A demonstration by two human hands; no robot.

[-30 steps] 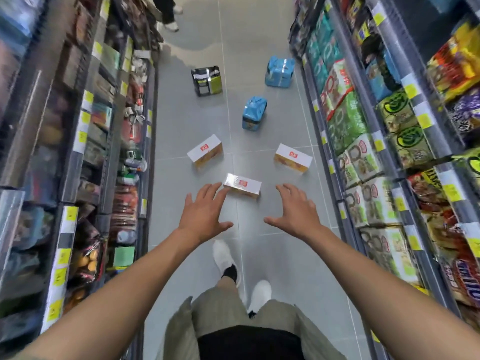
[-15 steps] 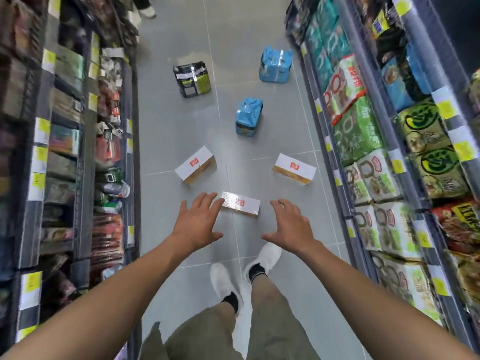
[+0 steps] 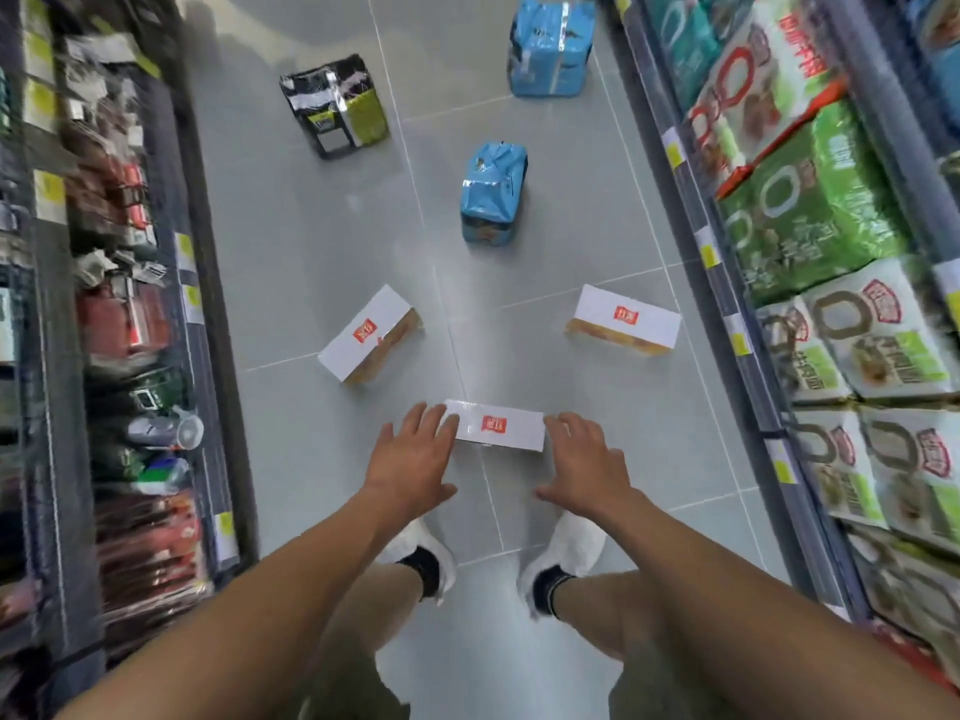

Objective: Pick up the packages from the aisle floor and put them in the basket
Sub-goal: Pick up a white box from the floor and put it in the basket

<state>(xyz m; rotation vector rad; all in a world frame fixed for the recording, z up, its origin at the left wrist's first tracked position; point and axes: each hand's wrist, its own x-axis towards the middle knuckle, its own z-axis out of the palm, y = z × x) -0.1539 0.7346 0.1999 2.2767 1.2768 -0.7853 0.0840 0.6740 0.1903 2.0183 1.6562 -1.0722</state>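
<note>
Both hands reach down with palms facing the floor and fingers straight and spread wide, holding nothing. The left hand [image 3: 410,459] and the right hand [image 3: 587,459] flank the nearest white box [image 3: 498,427], which lies flat on the grey tiled floor [image 3: 311,252] directly between them. The left fingertips [image 3: 448,421] overlap the box's left end and the right fingertips [image 3: 557,423] sit at its right end; whether they press on it or hover just above cannot be told.

Beyond the left hand lies a second white box [image 3: 370,332], turned at an angle, and beyond the right hand a third white box [image 3: 623,319]. Further ahead, between the two hands' lines, stands a small blue pack [image 3: 493,200]. Past that is a larger blue pack [image 3: 550,44], with a black and green pack [image 3: 337,103] off to the left hand's side. Stocked shelves [image 3: 831,226] run along both sides. Below the wrists are two white shoes [image 3: 576,543].
</note>
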